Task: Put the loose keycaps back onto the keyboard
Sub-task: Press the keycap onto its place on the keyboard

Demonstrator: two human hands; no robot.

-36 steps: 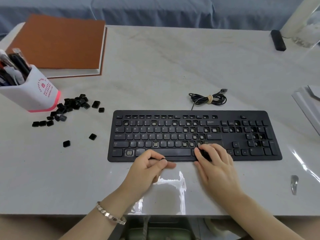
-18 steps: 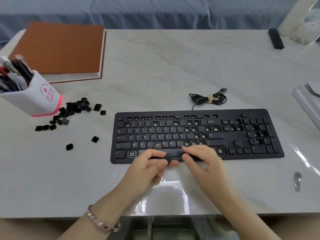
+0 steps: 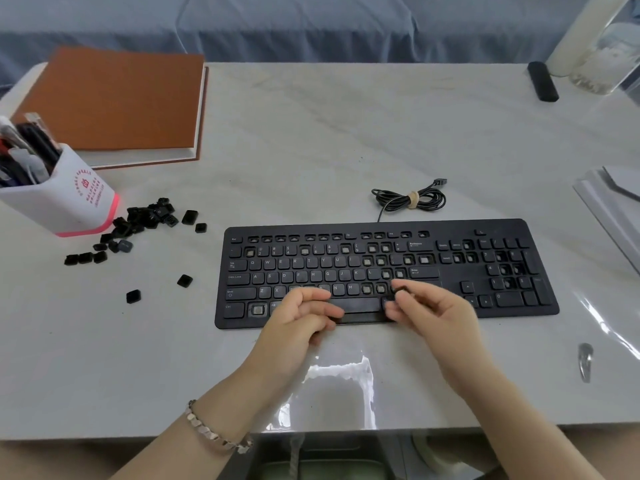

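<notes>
Keycap [image 3: 399,293], seemingly pinched in the right hand's [image 3: 436,313] fingertip grip, hovers over the keyboard's [image 3: 450,230] lower rows. Bare sockets [image 3: 374,289] lie just left of it. The left hand [image 3: 304,317] is loosely curled, apparently empty. The spare pile [image 3: 149,216] sits far left on the counter [image 3: 311,150].

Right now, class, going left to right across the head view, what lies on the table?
pen holder → loose keycaps → keyboard → clear plastic tray
</notes>
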